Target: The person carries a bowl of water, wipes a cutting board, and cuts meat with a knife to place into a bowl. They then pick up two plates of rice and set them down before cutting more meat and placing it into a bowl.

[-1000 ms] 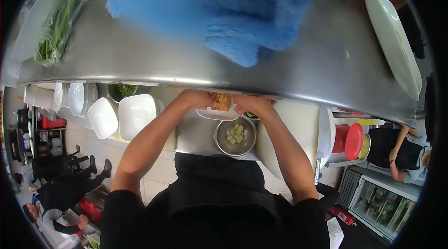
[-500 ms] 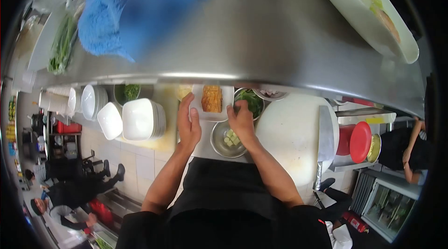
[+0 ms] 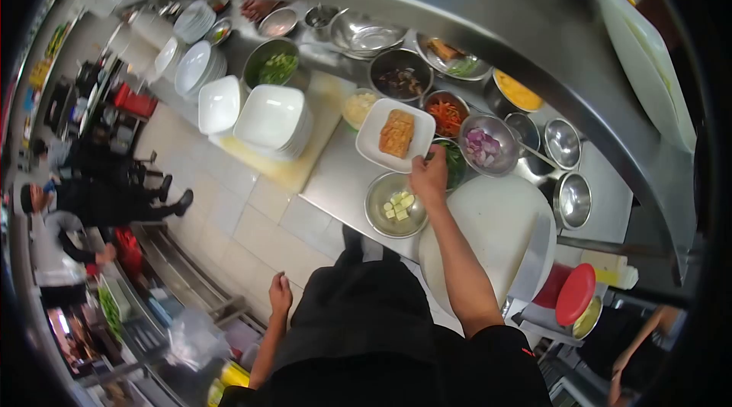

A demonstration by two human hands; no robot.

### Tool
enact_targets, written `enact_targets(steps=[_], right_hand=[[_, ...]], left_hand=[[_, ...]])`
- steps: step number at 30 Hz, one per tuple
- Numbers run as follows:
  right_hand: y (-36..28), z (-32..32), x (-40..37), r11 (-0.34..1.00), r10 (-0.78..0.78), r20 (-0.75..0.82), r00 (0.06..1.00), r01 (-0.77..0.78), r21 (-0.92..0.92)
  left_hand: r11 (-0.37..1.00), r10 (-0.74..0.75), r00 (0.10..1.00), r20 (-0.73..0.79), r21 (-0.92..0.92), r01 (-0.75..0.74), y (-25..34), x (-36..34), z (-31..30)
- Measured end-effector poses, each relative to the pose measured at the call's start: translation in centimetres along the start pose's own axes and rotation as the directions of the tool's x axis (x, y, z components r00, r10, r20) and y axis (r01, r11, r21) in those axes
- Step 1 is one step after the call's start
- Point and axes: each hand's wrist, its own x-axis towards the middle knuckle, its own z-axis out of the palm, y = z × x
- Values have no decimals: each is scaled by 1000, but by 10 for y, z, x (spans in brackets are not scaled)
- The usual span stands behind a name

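My right hand (image 3: 430,176) is closed on the lower right corner of a square white dish (image 3: 369,146). Golden-brown pieces, perhaps fried tofu (image 3: 397,134), lie together in that dish. Just below it stands a metal bowl (image 3: 375,218) of pale green-white cubes. Leafy greens (image 3: 453,163) in another bowl are partly hidden behind my right hand. My left hand (image 3: 280,294) hangs low by my side, away from the counter, with its fingers curled in and nothing visible in them.
White square bowls (image 3: 271,119) are stacked on a yellowish cutting board (image 3: 329,113). On the right, a cleaver (image 3: 530,254) lies on a round white board (image 3: 480,231). Bowls of shredded carrot (image 3: 446,115) and chopped onion (image 3: 482,146) sit nearby. A steel shelf (image 3: 457,6) overhangs the counter. Other people stand left and right.
My left hand has left the dish's side and dropped down beside me. My right hand still grips the dish. The view has turned and shows more of the counter and its bowls.
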Motion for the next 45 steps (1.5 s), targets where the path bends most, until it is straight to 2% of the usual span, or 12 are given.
enact_targets(steps=[1,5,8,17,19,21,23,25,27,32,37,45], right_hand=[[-4,-2,-3,1000,-9,26,1000,9,-23],[-40,-14,-27,999,-19,104,994,24,-46],[-66,-13,-58,993,15,122,992,0,-120],[-93,76,-180,978,41,431,901,51,-201],[-95,123,-213,979,33,510,859,76,-192],[-102,177,-251,970,69,565,822,78,-232],[-102,232,-281,968,69,651,756,108,-227],[-96,293,-312,983,34,756,653,113,-142],[-90,360,-344,978,-6,841,542,179,-108],[-91,523,-451,965,-20,951,310,254,-63],[-84,686,-555,960,13,997,76,278,-34],[-119,946,-700,950,17,968,-249,307,63]], left_hand=[[981,-190,981,32,49,189,-3,-24,-11],[940,-337,940,54,79,333,-169,-102,0],[796,-550,810,205,-165,582,-140,-136,-21],[436,-722,644,252,-556,707,-251,-167,-29],[241,-806,522,280,-650,720,-265,-166,-53],[158,-786,561,259,-794,587,-327,-188,-54],[217,-804,557,209,-768,602,-335,-195,-88],[183,-894,434,114,-790,585,-346,-206,-111],[328,-900,432,-55,-738,589,-369,-228,-125],[173,-980,173,-102,-866,469,-389,-277,-142],[-26,-996,-88,-4,-942,335,-358,-313,-125],[-366,-921,-229,315,-900,234,-293,-257,-124]])
